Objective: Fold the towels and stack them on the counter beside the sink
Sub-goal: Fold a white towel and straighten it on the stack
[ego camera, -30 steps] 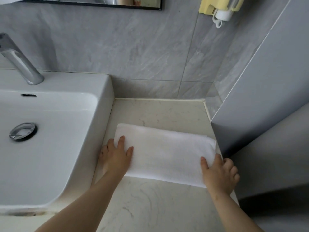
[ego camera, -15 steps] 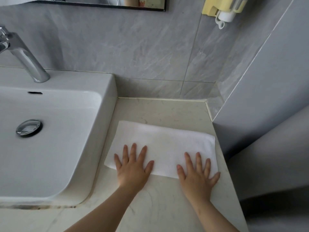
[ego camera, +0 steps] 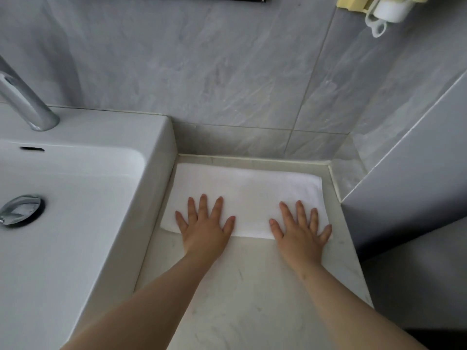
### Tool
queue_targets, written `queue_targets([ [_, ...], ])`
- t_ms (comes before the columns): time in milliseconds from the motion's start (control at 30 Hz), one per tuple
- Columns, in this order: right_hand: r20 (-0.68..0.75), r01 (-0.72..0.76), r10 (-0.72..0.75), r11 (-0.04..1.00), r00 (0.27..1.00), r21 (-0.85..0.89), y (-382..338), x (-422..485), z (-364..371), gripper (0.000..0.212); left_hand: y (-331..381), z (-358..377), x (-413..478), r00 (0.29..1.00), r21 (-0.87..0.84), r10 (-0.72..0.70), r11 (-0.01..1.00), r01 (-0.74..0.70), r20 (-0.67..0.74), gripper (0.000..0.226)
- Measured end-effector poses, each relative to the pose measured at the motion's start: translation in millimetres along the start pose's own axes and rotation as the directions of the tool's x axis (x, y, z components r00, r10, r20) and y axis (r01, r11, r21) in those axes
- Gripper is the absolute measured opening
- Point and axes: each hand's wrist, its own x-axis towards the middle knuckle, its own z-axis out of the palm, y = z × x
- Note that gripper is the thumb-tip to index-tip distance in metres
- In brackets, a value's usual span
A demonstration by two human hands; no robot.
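A folded white towel (ego camera: 249,190) lies flat on the pale marble counter (ego camera: 252,294), between the sink and the right wall, its far edge close to the back wall. My left hand (ego camera: 204,226) presses on the towel's near left part with fingers spread and straight. My right hand (ego camera: 300,228) lies flat on its near right part, fingers spread too. Both palms overlap the towel's near edge.
A white ceramic sink (ego camera: 161,157) with a chrome drain (ego camera: 20,209) and a chrome tap (ego camera: 27,104) fills the left. Grey tiled wall behind; a grey wall (ego camera: 409,178) borders the counter on the right. A yellow holder with a white bottle (ego camera: 386,8) hangs top right.
The towel has slid away from me toward the back wall. My hands went from holding its ends to lying flat on its near edge and moved forward with it.
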Motion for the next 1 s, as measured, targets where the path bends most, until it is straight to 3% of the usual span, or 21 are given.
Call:
queue_targets([
  [600, 0.039, 0.007, -0.007, 1.0, 0.999, 0.003, -6.8, 40.8, -14.9, 0.058, 6.3, -6.5, 40.1, 0.998, -0.029, 0.022, 0.999, -0.024, -0.059, 0.06],
  [767, 0.061, 0.018, -0.021, 0.999, 0.998, 0.045, -14.7, 20.4, -27.5, 0.056, -1.5, -19.8, 24.7, 0.995, 0.016, 0.093, 0.996, -0.093, -0.026, 0.057],
  [900, 0.036, 0.074, -0.077, 0.993, 0.996, 0.091, -27.4, -13.6, -36.7, 0.058, -5.1, -38.0, -5.4, 0.981, 0.029, 0.175, 0.984, -0.173, -0.086, 0.055],
  [1000, -0.031, 0.146, -0.143, 0.98, 0.989, 0.137, -39.7, -42.3, -50.9, 0.057, -8.6, -62.5, -33.9, 0.943, 0.097, 0.256, 0.966, -0.241, -0.212, 0.053],
])
